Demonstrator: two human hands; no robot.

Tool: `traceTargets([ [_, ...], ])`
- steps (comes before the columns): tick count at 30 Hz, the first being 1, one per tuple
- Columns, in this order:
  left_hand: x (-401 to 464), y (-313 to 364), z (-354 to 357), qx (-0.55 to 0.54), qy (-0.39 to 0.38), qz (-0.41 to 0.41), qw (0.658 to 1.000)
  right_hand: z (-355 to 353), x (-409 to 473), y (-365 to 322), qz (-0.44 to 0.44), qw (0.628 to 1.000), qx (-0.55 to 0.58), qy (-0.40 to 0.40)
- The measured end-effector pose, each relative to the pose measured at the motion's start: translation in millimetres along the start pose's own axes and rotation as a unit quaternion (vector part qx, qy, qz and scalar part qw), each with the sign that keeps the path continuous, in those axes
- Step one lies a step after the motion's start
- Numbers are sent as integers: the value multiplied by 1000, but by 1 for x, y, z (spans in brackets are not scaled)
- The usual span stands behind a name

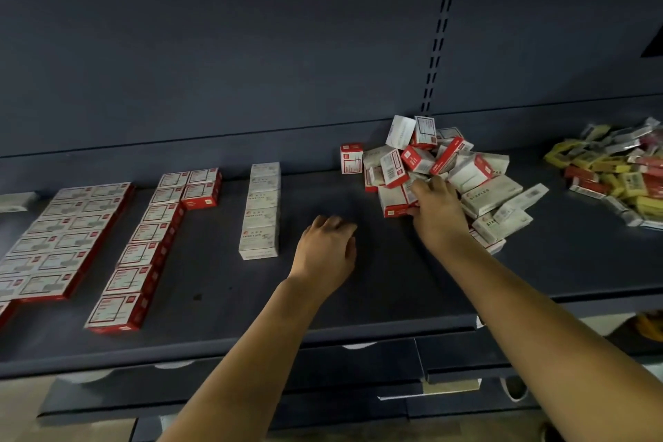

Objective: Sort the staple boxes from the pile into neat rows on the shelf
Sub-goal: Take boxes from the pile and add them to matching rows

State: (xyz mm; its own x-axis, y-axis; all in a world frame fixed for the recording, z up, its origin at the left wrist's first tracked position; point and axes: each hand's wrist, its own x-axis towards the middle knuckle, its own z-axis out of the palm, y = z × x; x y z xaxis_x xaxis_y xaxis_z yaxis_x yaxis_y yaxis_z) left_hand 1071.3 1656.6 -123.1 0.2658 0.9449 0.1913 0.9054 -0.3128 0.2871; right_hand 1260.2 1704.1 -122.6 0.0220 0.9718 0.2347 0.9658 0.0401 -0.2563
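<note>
Right hand (436, 212): your fingers curl onto a box (394, 203) at the pile (462, 172) edge; its grip isn't certain.
Left hand (328, 249): loosely curled, holding nothing.
Risk: tugging that low box may topple those leaning above.

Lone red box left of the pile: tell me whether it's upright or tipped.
Upright. The lone red box stands on end on the shelf, apart from the pile, label facing forward.

The shelf (323, 316) is dark blue-grey. At nine o'clock, rows (89, 244) are red with white tops; one row (261, 210) is plain white. The pile (445, 172) mixes red and white. At three o'clock, packets (620, 172) are yellow, red and white.
</note>
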Motion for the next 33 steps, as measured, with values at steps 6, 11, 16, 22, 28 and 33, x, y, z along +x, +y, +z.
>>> traceTargets([
  [6,-8,2,0,-42,23,-9,999,0,-7,0,14,997,57,45],
  [11,-18,2,-3,-143,58,-35,987,-7,-24,-5,53,968,201,141],
  [16,-24,5,-11,-330,71,-117,934,-24,-48,-21,93,877,451,134],
  [22,-28,15,-23,-640,4,-247,728,-29,-68,-45,97,772,628,25],
  [28,-32,14,-25,-721,-19,-232,653,-33,-75,-51,68,747,662,-15],
  [33,-35,14,-28,-750,-11,-224,623,-36,-74,-49,54,743,667,-15],
])
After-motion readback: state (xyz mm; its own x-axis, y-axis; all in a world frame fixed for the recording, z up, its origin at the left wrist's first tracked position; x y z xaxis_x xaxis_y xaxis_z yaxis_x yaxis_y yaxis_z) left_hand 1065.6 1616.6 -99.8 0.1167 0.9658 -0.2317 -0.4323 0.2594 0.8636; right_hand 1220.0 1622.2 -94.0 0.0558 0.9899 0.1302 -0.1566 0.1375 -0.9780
